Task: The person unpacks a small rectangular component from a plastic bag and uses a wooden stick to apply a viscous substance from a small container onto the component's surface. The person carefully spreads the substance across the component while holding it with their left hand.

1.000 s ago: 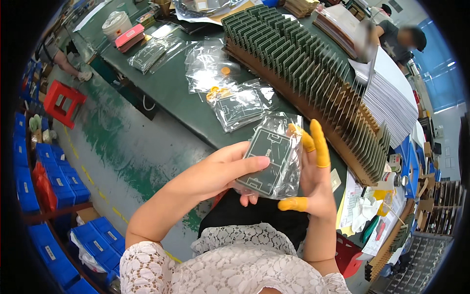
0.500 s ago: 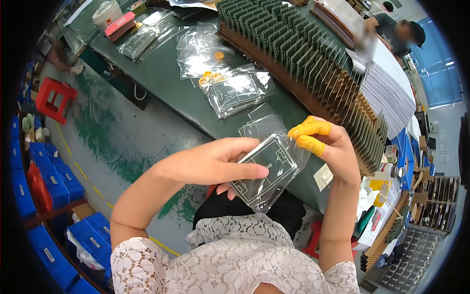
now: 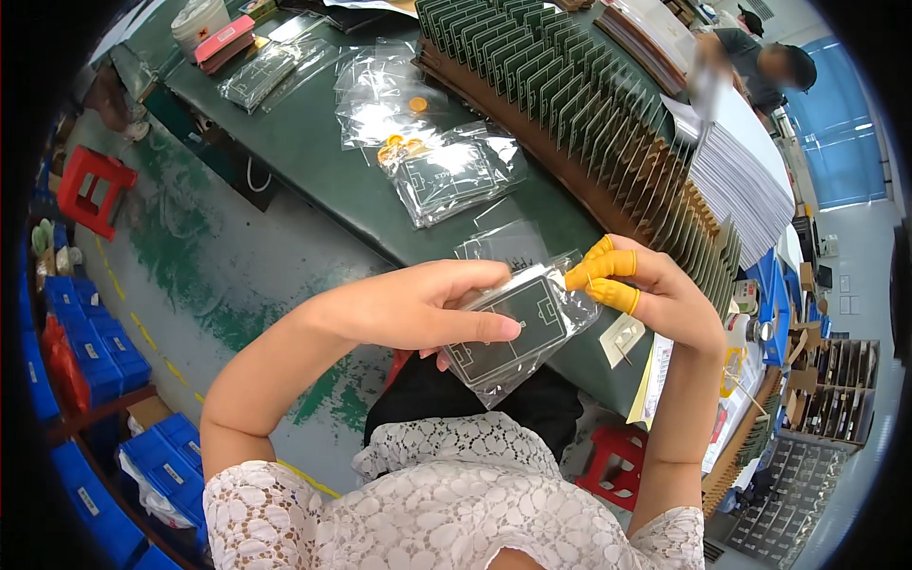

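Two hands share one clear bag holding a dark green circuit board (image 3: 513, 332), held over the lap at the near edge of the green bench (image 3: 313, 161). Left hand (image 3: 418, 309) lies across it w/ fingers closed flat on the film; right hand (image 3: 655, 294), yellow finger cots (image 3: 608, 280) on, pinches the far-right corner. Risk, I'd say: slick film lets the board slide out & drop to the floor if the pinch loosens.

Bagged circuit board (image 3: 508, 337) between left hand (image 3: 418, 309) and right hand (image 3: 655, 294); further bagged boards (image 3: 451, 176) on surface (image 3: 313, 161) behind; board rack (image 3: 579, 123) farther right.
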### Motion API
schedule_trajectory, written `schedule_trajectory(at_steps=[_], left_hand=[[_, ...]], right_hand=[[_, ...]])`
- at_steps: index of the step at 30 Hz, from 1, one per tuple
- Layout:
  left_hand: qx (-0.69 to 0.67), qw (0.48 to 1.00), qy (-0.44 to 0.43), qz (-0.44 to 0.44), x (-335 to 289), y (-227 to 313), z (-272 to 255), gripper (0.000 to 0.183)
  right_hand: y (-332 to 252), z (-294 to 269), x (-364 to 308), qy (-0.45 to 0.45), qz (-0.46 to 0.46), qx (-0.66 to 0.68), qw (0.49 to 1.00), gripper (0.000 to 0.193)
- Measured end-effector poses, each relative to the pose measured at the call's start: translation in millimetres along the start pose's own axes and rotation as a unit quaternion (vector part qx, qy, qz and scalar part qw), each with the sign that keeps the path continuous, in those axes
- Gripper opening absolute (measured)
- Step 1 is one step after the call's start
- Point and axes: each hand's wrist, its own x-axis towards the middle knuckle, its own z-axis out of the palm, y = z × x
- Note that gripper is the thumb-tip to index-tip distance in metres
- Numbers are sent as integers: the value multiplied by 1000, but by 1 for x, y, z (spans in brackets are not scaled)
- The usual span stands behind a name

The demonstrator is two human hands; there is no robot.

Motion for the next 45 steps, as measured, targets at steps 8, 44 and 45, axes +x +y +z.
schedule_trajectory(at_steps=[8, 44, 45], left_hand=[[-13, 1000, 8, 27, 0, -1, 1, 32], [-179, 983, 27, 23, 2, -5, -1, 39], [-161, 986, 31, 23, 2, -6, -1, 36]], right_hand=[[3, 13, 14, 31, 23, 164, 986, 19], [14, 24, 14, 103, 137, 203, 964, 22], [14, 25, 14, 111, 140, 208, 962, 22]])
